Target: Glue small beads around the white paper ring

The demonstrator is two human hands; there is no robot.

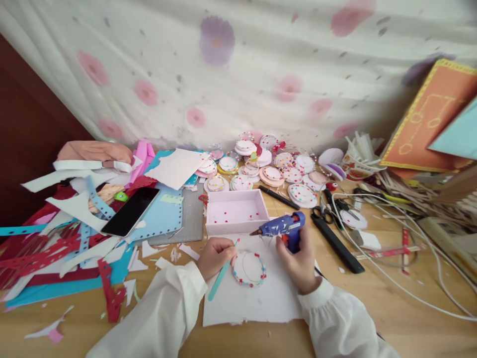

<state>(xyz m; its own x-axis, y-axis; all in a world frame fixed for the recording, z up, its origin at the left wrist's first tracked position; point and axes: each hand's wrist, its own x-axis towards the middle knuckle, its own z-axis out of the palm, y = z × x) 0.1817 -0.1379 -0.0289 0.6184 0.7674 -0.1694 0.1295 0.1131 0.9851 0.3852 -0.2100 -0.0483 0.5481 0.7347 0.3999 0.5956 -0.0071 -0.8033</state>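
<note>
left hand (215, 256): closed on a thin teal stick (222, 272), tip at the disc's rim
right hand (298, 258): gripping blue glue gun (282, 227), nozzle aimed left, above the disc
disc (249, 268): round white paper piece, beaded edge, lies on white sheet (257, 298) on the surface, between both hands
handling: looks light, flimsy, beads likely fragile; take it by the bare centre
behind: pink box (236, 211), just beyond the sheet

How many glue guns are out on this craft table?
1. The blue glue gun is in the right hand, nozzle pointing left above the bead-rimmed paper disc, just in front of the pink box. Others could be hidden under the paper scraps.
</note>
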